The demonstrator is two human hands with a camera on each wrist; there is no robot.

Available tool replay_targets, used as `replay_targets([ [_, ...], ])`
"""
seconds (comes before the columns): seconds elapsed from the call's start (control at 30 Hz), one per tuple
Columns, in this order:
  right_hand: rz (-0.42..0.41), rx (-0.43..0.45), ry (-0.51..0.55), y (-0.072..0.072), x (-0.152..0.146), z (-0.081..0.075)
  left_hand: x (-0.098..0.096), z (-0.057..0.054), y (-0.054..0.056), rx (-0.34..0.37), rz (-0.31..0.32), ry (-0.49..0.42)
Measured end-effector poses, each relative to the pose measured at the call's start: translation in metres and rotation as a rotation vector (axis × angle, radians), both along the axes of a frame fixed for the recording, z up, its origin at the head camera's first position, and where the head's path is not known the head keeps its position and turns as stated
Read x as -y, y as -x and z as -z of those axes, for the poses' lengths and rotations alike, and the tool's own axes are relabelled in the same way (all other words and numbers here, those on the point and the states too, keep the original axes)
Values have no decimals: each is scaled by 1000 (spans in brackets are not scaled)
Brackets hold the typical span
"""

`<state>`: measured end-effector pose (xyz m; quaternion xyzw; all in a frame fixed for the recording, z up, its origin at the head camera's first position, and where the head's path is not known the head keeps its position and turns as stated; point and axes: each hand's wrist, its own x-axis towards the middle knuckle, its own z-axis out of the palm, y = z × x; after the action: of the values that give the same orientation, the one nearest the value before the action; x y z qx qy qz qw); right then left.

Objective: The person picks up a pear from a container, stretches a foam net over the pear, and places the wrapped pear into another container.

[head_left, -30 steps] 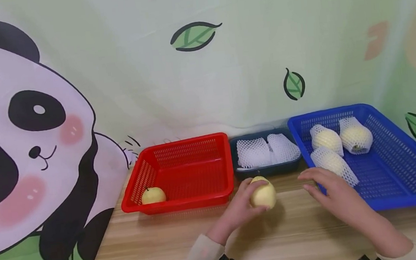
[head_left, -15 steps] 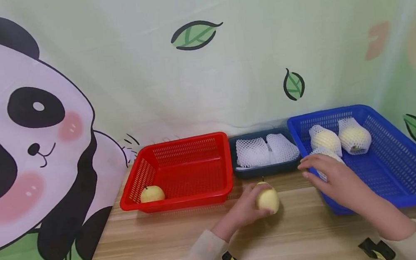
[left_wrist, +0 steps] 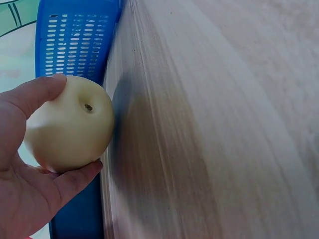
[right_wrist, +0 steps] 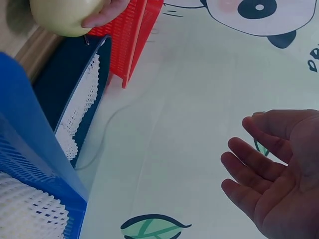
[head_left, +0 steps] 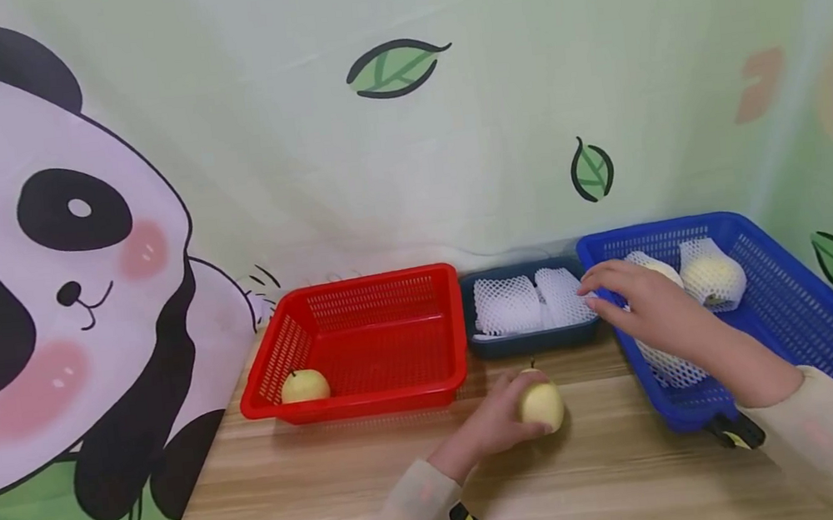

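My left hand [head_left: 494, 422] holds a pale yellow pear [head_left: 543, 405] low over the table, in front of the dark blue tray. Thumb and fingers go round its sides in the left wrist view, where the pear's end [left_wrist: 88, 107] faces the table side. My right hand [head_left: 647, 305] hovers above the near-left rim of the blue basket [head_left: 778, 334], beside the tray. Its fingers are loosely bent with nothing between them, as the right wrist view shows. White foam net sleeves [head_left: 505, 306] lie in the dark blue tray [head_left: 537, 342].
A red basket [head_left: 380, 347] at the left has one bare pear [head_left: 305, 385] in its near-left corner. Net-wrapped pears [head_left: 712, 280] sit in the blue basket, partly hidden by my right hand. A printed cloth [head_left: 510, 134] hangs right behind the containers.
My left hand has moved the pear slightly right and down, nearer me. My right hand has risen away from me and leftward, toward the tray's right end.
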<state>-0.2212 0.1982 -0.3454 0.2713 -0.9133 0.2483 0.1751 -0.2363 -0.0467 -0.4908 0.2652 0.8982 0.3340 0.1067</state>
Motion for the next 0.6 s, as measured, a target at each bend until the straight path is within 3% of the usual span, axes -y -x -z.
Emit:
replay_targets([
  [0.6, 1, 155, -27, 39, 10, -12, 4, 5, 5, 1, 12, 12],
])
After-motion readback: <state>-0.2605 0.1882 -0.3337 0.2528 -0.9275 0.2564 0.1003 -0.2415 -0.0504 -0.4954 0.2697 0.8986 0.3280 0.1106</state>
